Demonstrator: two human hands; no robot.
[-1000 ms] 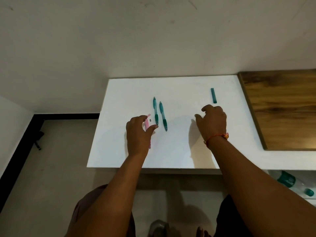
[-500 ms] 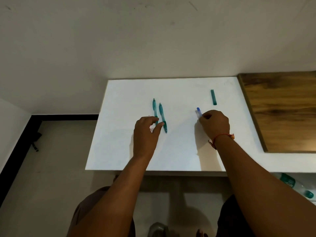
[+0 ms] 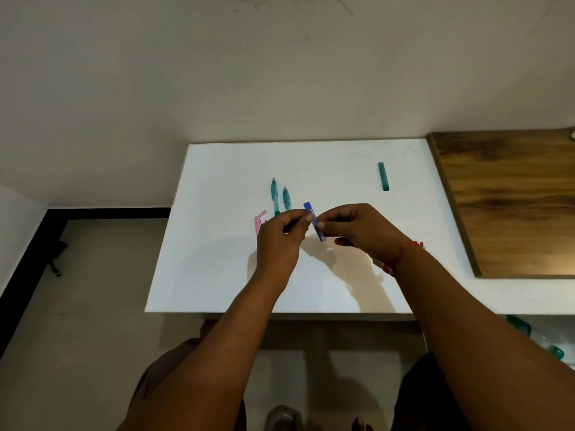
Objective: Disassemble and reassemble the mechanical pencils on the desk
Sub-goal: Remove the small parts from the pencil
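Above the middle of the white desk (image 3: 217, 275) both hands meet on a small blue flat case (image 3: 314, 220). My right hand (image 3: 357, 228) pinches its right side and my left hand (image 3: 280, 241) pinches its left edge. Two teal mechanical pencils (image 3: 280, 199) lie side by side just beyond my left hand, their near ends hidden by it. A pink pencil (image 3: 258, 223) lies on the desk at the left of my left hand, mostly hidden. A teal case (image 3: 383, 176) lies at the far right of the desk.
A brown wooden panel (image 3: 513, 206) adjoins the desk on the right. Bare floor lies to the left and below the front edge. A plastic bottle with a teal cap (image 3: 547, 343) lies low at the right. A wall stands behind the desk.
My right hand picked the blue case off the desk and carried it left and up. My left hand let go of the pink pencil and rose to pinch the blue case.
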